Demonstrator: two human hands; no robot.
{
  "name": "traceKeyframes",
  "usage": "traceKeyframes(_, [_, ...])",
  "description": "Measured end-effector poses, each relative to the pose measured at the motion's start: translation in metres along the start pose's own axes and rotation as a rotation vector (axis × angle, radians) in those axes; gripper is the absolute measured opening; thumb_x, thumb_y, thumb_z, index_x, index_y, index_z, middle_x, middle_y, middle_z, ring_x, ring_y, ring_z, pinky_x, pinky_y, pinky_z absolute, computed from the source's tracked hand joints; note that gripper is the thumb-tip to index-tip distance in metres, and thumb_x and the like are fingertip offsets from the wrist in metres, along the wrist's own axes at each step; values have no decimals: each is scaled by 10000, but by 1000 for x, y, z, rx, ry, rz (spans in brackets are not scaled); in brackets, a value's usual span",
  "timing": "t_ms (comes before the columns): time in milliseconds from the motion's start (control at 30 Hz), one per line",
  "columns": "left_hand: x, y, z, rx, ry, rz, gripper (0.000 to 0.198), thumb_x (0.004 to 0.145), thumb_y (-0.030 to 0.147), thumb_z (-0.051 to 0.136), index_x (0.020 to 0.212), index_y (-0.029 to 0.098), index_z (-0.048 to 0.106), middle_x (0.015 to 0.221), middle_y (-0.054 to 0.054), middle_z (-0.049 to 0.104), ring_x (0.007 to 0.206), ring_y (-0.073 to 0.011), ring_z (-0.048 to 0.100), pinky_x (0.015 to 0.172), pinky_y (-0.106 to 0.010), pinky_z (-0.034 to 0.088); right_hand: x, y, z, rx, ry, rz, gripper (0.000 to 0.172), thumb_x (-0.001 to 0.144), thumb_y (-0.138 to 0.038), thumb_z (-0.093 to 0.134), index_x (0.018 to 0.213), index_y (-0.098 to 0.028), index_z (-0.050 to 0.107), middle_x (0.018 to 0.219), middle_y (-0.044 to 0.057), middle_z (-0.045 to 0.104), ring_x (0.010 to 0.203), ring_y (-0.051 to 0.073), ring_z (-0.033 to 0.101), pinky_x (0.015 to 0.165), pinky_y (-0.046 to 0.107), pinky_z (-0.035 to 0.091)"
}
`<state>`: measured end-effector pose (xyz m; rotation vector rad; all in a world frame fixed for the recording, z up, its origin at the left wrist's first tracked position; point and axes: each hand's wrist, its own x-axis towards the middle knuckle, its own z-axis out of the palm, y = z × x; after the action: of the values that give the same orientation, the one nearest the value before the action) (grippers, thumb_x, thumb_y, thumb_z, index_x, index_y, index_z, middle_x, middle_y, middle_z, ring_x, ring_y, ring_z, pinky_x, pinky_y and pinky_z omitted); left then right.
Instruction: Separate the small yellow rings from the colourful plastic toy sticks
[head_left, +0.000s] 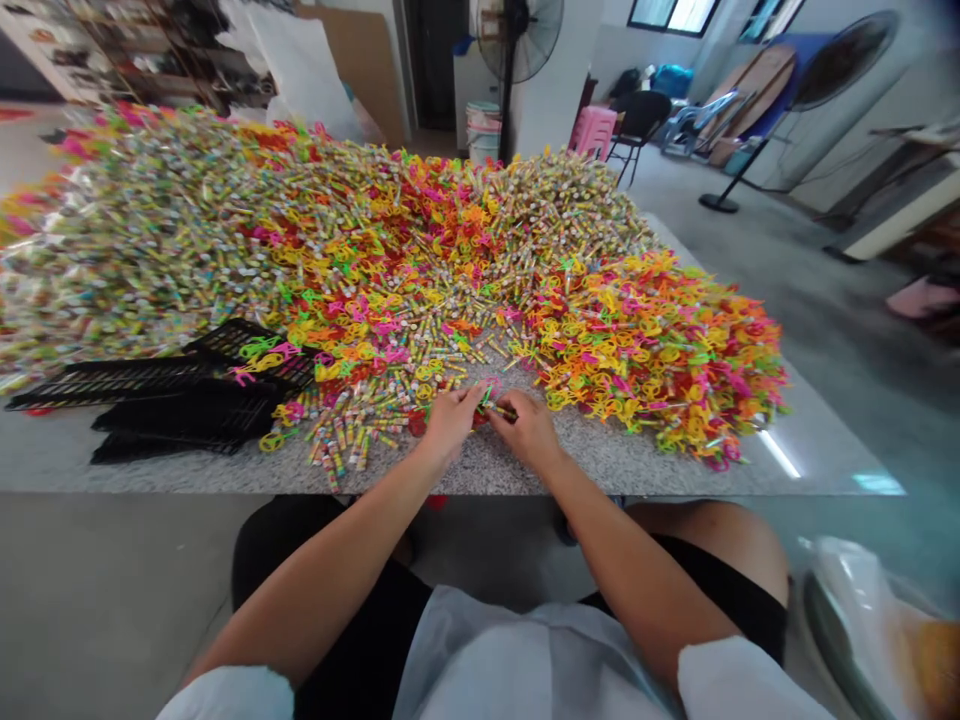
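A huge heap of small bright plastic pieces (390, 250) in yellow, orange, pink and green, mixed with short printed tubes, covers the speckled table (615, 455). My left hand (450, 420) and my right hand (529, 428) meet at the heap's near edge. Both are closed in a pinch around one small green and pink piece (491, 398) held between them. A few loose printed tubes (349, 440) lie just left of my left hand.
Black plastic grid trays (172, 400) lie stacked on the table's left. Two standing fans (517, 60) (810, 90), chairs (637, 125) and a pink stool (592, 130) stand on the grey floor beyond. A plastic bag (862, 610) sits by my right knee.
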<state>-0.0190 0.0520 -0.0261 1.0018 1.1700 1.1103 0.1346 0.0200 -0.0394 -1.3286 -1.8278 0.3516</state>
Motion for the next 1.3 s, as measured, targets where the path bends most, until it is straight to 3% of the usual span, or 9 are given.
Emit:
traceKeyframes(300, [-7, 22, 1, 166, -21, 73, 450, 687, 586, 803, 618, 180, 622, 519, 36, 471, 495, -110, 457, 467, -216, 378, 8, -12, -12, -111, -5, -7, 152, 956, -372, 598, 884, -240, 609, 829, 39, 669, 813, 204, 634, 773, 311, 488])
traceKeyframes(500, [-7, 14, 6, 124, 1, 45, 417, 677, 570, 809, 640, 183, 659, 488, 35, 479, 481, -114, 450, 436, -215, 300, 1, -19, -7, -123, 67, 68, 209, 971, -411, 574, 856, -238, 598, 776, 30, 652, 736, 192, 612, 700, 299, 466])
traceKeyframes(667, [-1, 3, 1, 154, -32, -21, 436, 724, 593, 765, 743, 160, 715, 587, -7, 600, 514, -128, 516, 453, -213, 353, 3, -13, -2, -188, 9, 97, 137, 934, -369, 637, 910, -234, 634, 836, 46, 700, 768, 207, 643, 691, 302, 459])
traceKeyframes(800, [15, 18, -23, 297, -77, 163, 452, 805, 547, 714, 1068, 180, 722, 812, -55, 721, 693, -177, 651, 589, -249, 475, 27, 6, -41, -218, -63, 147, 155, 911, -391, 668, 864, -243, 676, 773, 35, 710, 701, 211, 647, 657, 308, 457])
traceKeyframes(900, [34, 39, -60, 535, 106, 410, 407, 869, 460, 670, 1185, 204, 689, 960, -76, 743, 865, -202, 686, 782, -305, 513, 64, 31, -100, -334, 226, 252, 261, 943, -458, 601, 919, -220, 707, 830, 90, 717, 776, 259, 663, 720, 372, 485])
traceKeyframes(967, [45, 50, -88, 742, 270, 491, 304, 907, 394, 624, 1129, 208, 715, 1040, -90, 736, 980, -227, 673, 901, -345, 491, 91, 46, -135, -495, 543, 206, 389, 963, -510, 552, 1125, -184, 690, 1053, 170, 703, 1033, 314, 634, 881, 450, 472])
traceKeyframes(1033, [53, 57, -112, 913, 415, 509, 255, 930, 337, 575, 1086, 211, 733, 1087, -102, 723, 1068, -256, 642, 980, -382, 458, 111, 51, -149, -607, 677, 114, 530, 973, -565, 504, 1254, -138, 642, 1232, 246, 630, 1242, 333, 528, 1001, 471, 418])
traceKeyframes(1133, [62, 60, -135, 1072, 505, 503, 268, 948, 296, 523, 1085, 220, 740, 1130, -112, 705, 1152, -279, 598, 1050, -416, 415, 115, 41, -116, -551, 493, 9, 416, 1000, -449, 481, 1213, -136, 655, 1203, 217, 640, 1207, 323, 554, 1001, 469, 430])
traceKeyframes(1300, [69, 52, -151, 1272, 310, 502, 313, 886, 252, 599, 1167, 201, 728, 1207, -127, 683, 1207, -295, 572, 1105, -419, 375, 88, 6, 11, -264, -204, -134, 191, 947, -216, 542, 1053, -196, 700, 1077, 111, 689, 999, 243, 655, 897, 356, 501])
